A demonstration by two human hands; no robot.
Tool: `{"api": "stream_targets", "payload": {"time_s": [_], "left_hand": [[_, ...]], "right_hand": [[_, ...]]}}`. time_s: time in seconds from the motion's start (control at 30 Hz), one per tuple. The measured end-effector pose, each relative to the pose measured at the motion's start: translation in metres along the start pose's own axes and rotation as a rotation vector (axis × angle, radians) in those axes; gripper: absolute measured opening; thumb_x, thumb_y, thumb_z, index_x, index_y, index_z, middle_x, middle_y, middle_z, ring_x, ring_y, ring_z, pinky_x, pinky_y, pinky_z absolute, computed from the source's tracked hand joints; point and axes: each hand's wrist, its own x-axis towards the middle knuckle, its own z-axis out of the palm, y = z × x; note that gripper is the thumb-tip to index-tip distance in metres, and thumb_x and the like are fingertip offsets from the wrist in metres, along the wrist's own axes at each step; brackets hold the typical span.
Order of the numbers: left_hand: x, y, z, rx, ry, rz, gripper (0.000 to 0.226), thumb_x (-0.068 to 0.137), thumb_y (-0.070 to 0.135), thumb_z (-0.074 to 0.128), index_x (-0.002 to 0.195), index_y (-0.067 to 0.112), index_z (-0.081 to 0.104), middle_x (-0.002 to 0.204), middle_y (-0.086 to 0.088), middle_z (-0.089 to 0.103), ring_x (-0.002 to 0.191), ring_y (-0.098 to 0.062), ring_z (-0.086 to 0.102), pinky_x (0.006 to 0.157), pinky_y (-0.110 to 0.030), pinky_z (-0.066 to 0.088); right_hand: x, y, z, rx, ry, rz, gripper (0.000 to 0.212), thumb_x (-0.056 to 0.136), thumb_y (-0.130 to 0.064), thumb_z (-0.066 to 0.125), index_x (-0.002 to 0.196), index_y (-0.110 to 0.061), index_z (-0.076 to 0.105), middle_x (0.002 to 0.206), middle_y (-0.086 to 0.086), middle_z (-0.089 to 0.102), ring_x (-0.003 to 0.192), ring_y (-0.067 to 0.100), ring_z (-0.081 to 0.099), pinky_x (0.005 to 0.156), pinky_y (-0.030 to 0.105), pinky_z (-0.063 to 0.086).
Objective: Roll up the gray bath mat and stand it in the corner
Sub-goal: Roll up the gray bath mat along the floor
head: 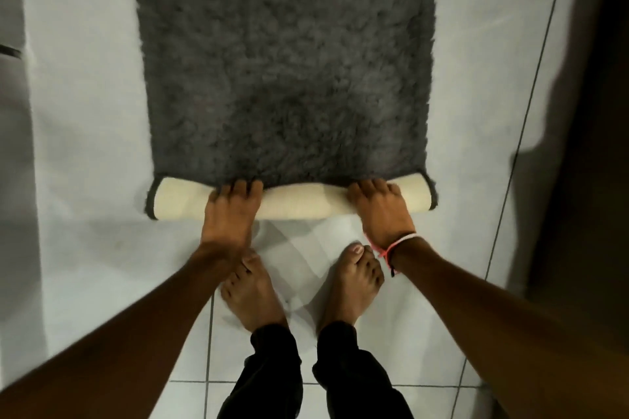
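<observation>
The gray bath mat [286, 61] lies flat on the white tiled floor, shaggy side up, stretching away from me. Its near end is turned over into a short roll [299, 202] that shows the cream backing. My left hand [231, 211] presses on the roll left of centre, fingers curled over its far edge. My right hand [381, 211], with a pink and white cord at the wrist, grips the roll towards its right end the same way.
My bare feet [252, 292] stand on the white floor tiles [102, 248] just behind the roll. A dark wall or door [585, 112] rises along the right. A pale vertical surface [13, 78] borders the left edge.
</observation>
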Motion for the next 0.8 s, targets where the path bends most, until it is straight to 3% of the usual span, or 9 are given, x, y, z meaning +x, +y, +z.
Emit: {"api": "stream_targets", "payload": {"time_s": [0.1,0.13,0.2,0.3,0.4,0.47,0.63,0.8], "left_hand": [[-0.019,-0.009,0.002,-0.042,-0.208,0.04,0.06,0.085,0.032,0.066,0.14,0.025,0.042,0.135,-0.007,0.057,0.118,-0.031,0.059,0.102,-0.041,0.046],[-0.021,-0.015,-0.001,-0.057,-0.213,0.055,0.056,0.086,0.032,0.065,0.137,0.025,0.045,0.134,-0.007,0.059,0.12,-0.032,0.058,0.105,-0.042,0.044],[-0.019,-0.029,-0.009,-0.021,-0.066,0.052,0.062,0.083,0.024,0.068,0.141,0.02,0.046,0.137,-0.014,0.055,0.124,-0.037,0.052,0.115,-0.049,0.033],[-0.013,-0.039,-0.028,-0.007,0.239,-0.004,0.066,0.084,0.018,0.066,0.146,0.01,0.043,0.141,-0.025,0.047,0.128,-0.044,0.045,0.114,-0.056,0.031],[-0.004,-0.037,-0.035,0.068,0.073,0.063,0.084,0.092,0.041,0.06,0.158,0.012,0.016,0.16,-0.023,0.021,0.147,-0.04,0.023,0.122,-0.053,0.021],[0.005,-0.034,-0.037,0.211,0.04,0.06,0.099,0.087,0.051,0.064,0.157,0.013,0.005,0.158,-0.022,0.018,0.143,-0.038,0.025,0.119,-0.052,0.026],[0.029,-0.017,-0.043,0.34,0.001,0.018,0.095,0.074,0.037,0.08,0.147,0.018,0.022,0.144,-0.018,0.036,0.13,-0.036,0.04,0.106,-0.051,0.043],[0.016,-0.012,-0.023,0.312,-0.028,0.02,0.087,0.076,0.025,0.077,0.145,0.021,0.023,0.142,-0.017,0.039,0.126,-0.037,0.045,0.101,-0.05,0.044]], "right_hand": [[-0.019,-0.012,0.004,0.067,-0.25,0.043,0.041,0.092,-0.021,0.059,0.133,-0.019,0.056,0.137,0.012,0.059,0.125,0.035,0.057,0.103,0.043,0.044],[-0.021,-0.014,0.002,0.078,-0.301,0.074,0.04,0.092,-0.022,0.059,0.132,-0.02,0.058,0.135,0.012,0.061,0.124,0.035,0.059,0.103,0.043,0.045],[-0.016,-0.014,-0.007,0.016,-0.189,0.1,0.041,0.093,-0.022,0.059,0.134,-0.022,0.058,0.133,0.012,0.063,0.124,0.035,0.059,0.104,0.047,0.043],[-0.002,-0.008,-0.028,0.038,0.201,0.107,0.041,0.097,-0.023,0.054,0.137,-0.016,0.055,0.134,0.012,0.063,0.124,0.036,0.054,0.1,0.049,0.044],[0.014,-0.006,-0.041,0.024,0.082,0.003,0.057,0.096,-0.043,0.058,0.143,-0.013,0.047,0.142,0.016,0.055,0.132,0.038,0.048,0.105,0.051,0.046],[0.025,-0.005,-0.044,-0.023,0.026,-0.001,0.072,0.087,-0.049,0.068,0.144,-0.014,0.041,0.141,0.016,0.054,0.131,0.037,0.048,0.106,0.05,0.045],[0.04,-0.008,-0.039,-0.075,-0.046,-0.014,0.098,0.071,-0.05,0.085,0.146,-0.015,0.033,0.141,0.016,0.05,0.129,0.037,0.047,0.105,0.052,0.043],[0.02,-0.019,-0.012,-0.065,0.041,0.035,0.087,0.077,-0.043,0.082,0.144,-0.016,0.034,0.141,0.013,0.047,0.127,0.035,0.045,0.105,0.052,0.042]]}}
